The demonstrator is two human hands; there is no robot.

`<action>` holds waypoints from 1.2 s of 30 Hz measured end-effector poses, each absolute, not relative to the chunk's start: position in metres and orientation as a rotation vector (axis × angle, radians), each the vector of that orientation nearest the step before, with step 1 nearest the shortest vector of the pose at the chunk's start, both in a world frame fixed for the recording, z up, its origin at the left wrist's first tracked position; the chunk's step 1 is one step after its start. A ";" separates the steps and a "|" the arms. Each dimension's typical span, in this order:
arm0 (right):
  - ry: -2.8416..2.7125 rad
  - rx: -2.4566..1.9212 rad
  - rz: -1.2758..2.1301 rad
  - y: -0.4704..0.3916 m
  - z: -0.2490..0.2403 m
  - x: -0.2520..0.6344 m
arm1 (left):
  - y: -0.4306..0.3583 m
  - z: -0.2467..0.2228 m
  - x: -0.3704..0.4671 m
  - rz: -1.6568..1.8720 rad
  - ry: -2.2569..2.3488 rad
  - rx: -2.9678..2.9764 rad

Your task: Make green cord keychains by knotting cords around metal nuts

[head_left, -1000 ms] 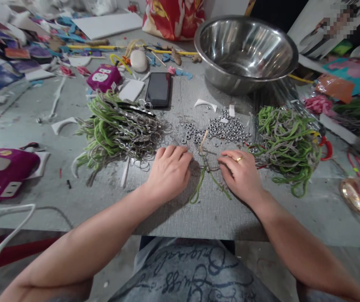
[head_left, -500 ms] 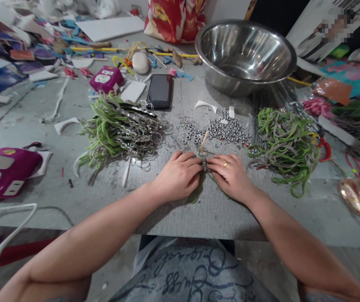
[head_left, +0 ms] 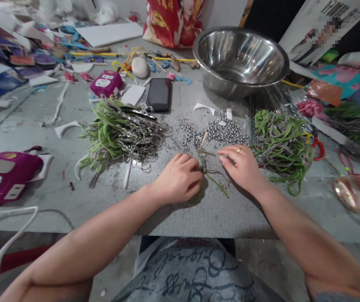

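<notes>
My left hand (head_left: pixel 181 178) is closed, its fingertips curled on a short knotted piece of green and grey cord (head_left: pixel 218 185) lying on the table. Two cord tails, one green and one grey, run out to the right of it. To the right, my right hand (head_left: pixel 243 167) is apart from the knot, thumb and fingers parted, with nothing seen between them. A thin wooden stick (head_left: pixel 203 141) stands just beyond the knot. Past it lies a spread of small metal nuts (head_left: pixel 227 131). What my left fingertips cover is hidden.
On the left lies a bundle of green and grey cords with metal rings (head_left: pixel 123 132); loose cords (head_left: pixel 282 147) are heaped on the right. Behind stand a steel bowl (head_left: pixel 241 86) and a phone (head_left: pixel 159 95). Red-handled scissors (head_left: pixel 319 149) lie beyond the loose cords.
My right hand has let go of the cord and moved right, its fingers parting. The cord tails now show on the table. My left hand stays at the knot.
</notes>
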State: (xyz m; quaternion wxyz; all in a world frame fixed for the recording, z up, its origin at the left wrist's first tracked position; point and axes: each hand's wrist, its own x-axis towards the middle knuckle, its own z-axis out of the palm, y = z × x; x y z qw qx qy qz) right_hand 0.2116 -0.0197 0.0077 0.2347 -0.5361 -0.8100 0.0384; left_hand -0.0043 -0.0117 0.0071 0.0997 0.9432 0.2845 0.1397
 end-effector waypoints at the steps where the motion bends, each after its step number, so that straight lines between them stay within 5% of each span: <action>1: -2.233 -1.501 0.079 -0.014 0.010 0.212 | -0.012 0.007 -0.005 0.392 0.809 2.799; 19: -2.619 -1.695 -0.408 0.047 0.009 0.189 | -0.006 0.009 -0.006 0.352 0.611 2.861; 36: -2.500 -1.831 -0.314 0.045 0.012 0.186 | -0.005 0.009 -0.007 0.400 0.494 2.820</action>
